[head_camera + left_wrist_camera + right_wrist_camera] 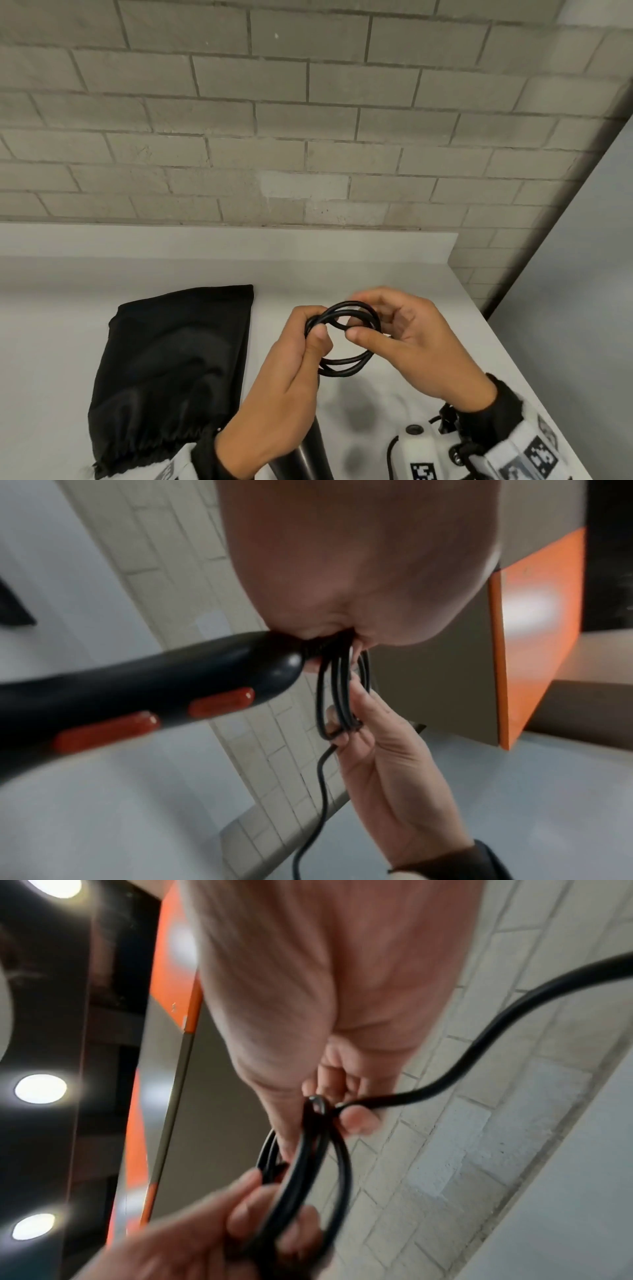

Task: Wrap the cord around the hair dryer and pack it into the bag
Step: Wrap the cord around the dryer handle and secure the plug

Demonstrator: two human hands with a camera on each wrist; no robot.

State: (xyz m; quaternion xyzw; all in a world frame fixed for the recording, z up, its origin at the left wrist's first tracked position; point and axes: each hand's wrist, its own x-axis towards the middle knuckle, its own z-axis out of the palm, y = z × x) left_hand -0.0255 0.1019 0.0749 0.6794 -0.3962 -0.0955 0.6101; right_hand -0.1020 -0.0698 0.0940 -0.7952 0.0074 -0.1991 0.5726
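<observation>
Head view: at lower centre of the frame, the left hand (pixel 291 383) and right hand (pixel 414 346) hold a coil of black cord (pixel 346 337) above a white countertop (pixel 68 308); the left thumb and fingers are curled round the bundled loops at the coil's left side, while the right thumb and forefinger pinch the coil's right side. A black drawstring bag (pixel 171 370) lies flat on the countertop at lower left, apart from both hands. The hair dryer's black handle (pixel 313 455) shows at the bottom edge below the left wrist. A grey brick wall (pixel 308 120) fills the upper frame. Left wrist view: the hair dryer (pixel 143 693), black with two red switches, extends from left of frame to the left palm (pixel 359 561), where the cord loops (pixel 337 693) emerge; the right hand's fingers (pixel 363 723) grip the loops' lower end, and a loose cord length trails to the bottom edge. Right wrist view: the right hand (pixel 325 988) closes on the coil's top at centre frame; one strand leaves toward the upper right, and the left hand (pixel 212 1231) grips the coil at lower centre.
</observation>
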